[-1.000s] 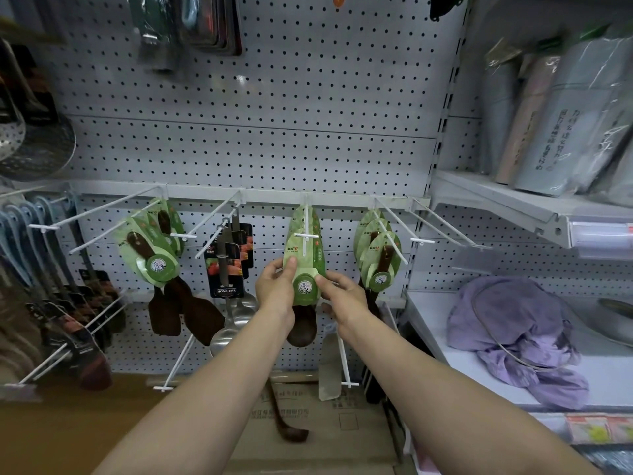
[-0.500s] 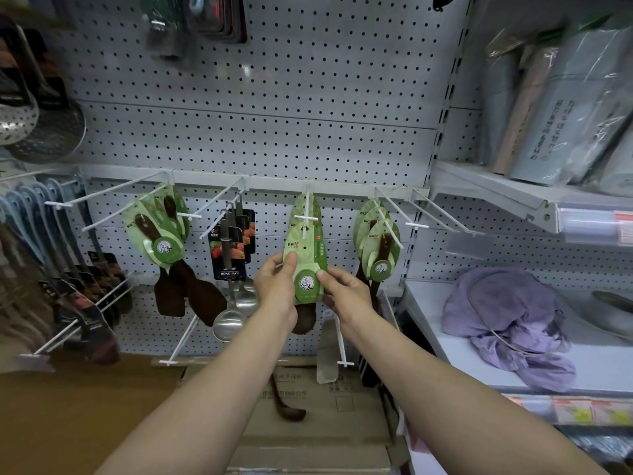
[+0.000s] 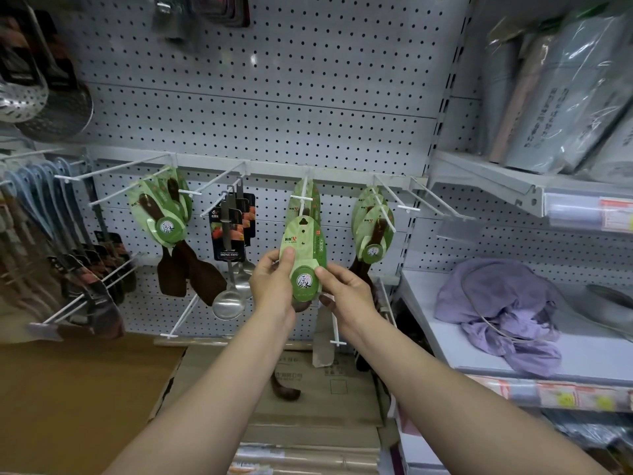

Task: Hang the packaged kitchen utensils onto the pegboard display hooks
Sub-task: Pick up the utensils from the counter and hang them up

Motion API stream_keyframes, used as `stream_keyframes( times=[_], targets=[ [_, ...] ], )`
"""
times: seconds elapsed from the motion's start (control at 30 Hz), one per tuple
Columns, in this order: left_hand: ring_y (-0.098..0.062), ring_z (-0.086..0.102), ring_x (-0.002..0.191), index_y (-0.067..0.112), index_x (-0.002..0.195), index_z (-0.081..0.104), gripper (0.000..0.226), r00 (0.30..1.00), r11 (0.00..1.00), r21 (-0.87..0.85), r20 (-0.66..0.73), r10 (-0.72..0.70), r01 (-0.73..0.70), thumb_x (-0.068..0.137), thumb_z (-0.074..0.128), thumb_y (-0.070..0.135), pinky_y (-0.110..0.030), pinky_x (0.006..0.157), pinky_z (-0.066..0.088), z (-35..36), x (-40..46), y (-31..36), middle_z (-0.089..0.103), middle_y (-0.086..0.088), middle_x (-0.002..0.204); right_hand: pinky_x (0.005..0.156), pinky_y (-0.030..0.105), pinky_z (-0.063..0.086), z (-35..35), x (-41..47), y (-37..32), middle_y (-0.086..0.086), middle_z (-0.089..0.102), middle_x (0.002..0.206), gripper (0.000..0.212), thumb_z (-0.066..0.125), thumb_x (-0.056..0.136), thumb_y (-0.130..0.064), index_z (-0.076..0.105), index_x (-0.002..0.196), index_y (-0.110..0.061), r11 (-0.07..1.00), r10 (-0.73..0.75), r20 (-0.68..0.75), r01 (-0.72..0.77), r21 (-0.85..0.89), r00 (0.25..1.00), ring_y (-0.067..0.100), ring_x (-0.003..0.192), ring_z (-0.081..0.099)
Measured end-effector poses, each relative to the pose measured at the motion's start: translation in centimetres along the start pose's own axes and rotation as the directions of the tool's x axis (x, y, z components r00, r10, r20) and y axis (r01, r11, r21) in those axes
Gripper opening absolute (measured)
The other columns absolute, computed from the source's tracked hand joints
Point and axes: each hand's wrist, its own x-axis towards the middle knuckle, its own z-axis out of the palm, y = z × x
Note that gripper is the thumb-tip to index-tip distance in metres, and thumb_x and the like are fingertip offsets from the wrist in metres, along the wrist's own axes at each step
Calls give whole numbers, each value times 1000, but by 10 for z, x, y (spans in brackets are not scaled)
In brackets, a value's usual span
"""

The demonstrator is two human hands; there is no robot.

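I hold a green-carded wooden spoon package (image 3: 303,255) in front of the white pegboard (image 3: 260,97). My left hand (image 3: 274,286) pinches its left edge with the thumb on the card's face. My right hand (image 3: 344,294) pinches its lower right edge. The card's hang hole sits just below the tip of the middle hook (image 3: 305,198), and it looks off the hook. More green cards (image 3: 310,200) hang further back on that same hook.
Other green packages hang on the left hook (image 3: 161,214) and right hook (image 3: 373,231). Steel ladles (image 3: 233,269) hang between them. Empty hooks (image 3: 428,200) stick out at right. A purple cloth (image 3: 503,310) lies on the right shelf. Cardboard boxes (image 3: 308,389) sit below.
The package has slid forward along the middle hook toward me and now sits lower, its hole clear of the hook tip. Both hands moved with it.
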Motion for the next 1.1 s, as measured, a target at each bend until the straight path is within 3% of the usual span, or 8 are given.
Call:
stream_keyframes(
  times=[0.07,0.2,0.37,0.63,0.7,0.8,0.9,1.1],
  targets=[
    [-12,70,57,10,101,64,9,1000,1000,2,-6,0,0,96,65,18,-24,45,52,-5,-4,-1,73,-4,85,74,31,55,-2,-3,3,8,77,104,24,78,86,-16,74,109,-11,1000,7,14,-7,7,1000,18,89,71],
    [-17,72,66,10,104,65,14,999,999,17,-26,-27,27,95,67,20,-29,52,57,-18,-5,-10,74,-10,96,87,41,56,-3,-9,19,8,77,104,23,79,84,-19,75,106,-14,999,38,7,-38,-14,999,27,100,71],
    [-24,72,72,10,99,66,10,993,995,10,-60,-102,103,95,67,19,-37,63,61,-32,-5,-27,75,-13,96,77,34,55,-6,-16,42,8,77,105,24,80,85,-20,75,108,-14,991,128,-38,-129,-21,991,26,100,71],
    [-35,72,83,9,96,66,12,956,962,68,-151,-251,263,92,71,20,-51,75,61,-65,-2,-71,74,-19,101,59,26,55,-19,-26,81,13,77,99,19,77,87,-14,75,105,-8,962,262,-116,-269,-52,958,20,77,72],
    [-33,71,78,9,94,66,12,948,953,101,-176,-266,286,91,72,19,-47,72,61,-73,-1,-79,74,-20,100,61,28,56,-20,-26,94,13,77,99,23,78,86,-14,74,107,-7,949,299,-143,-309,-54,943,20,77,72],
    [-26,68,66,6,100,67,13,931,935,143,-222,-289,324,92,71,16,-31,56,56,-84,-2,-88,74,-19,97,51,22,51,-22,-28,107,10,76,96,21,78,86,-13,74,105,-8,932,331,-180,-351,-93,926,16,72,69],
    [-24,67,66,5,106,68,15,908,913,162,-263,-326,375,94,68,12,-27,52,51,-99,-1,-96,74,-17,96,44,18,48,-24,-28,121,9,74,88,16,77,86,-10,73,101,-6,912,370,-192,-394,-110,909,14,62,66],
    [-29,68,72,0,102,68,11,837,809,256,-309,-451,530,93,67,7,-33,59,55,-133,14,-123,73,-19,91,68,30,55,-25,-19,173,7,78,91,21,81,83,-24,73,99,-13,827,503,-256,-546,-135,825,24,81,70]
  ],
)
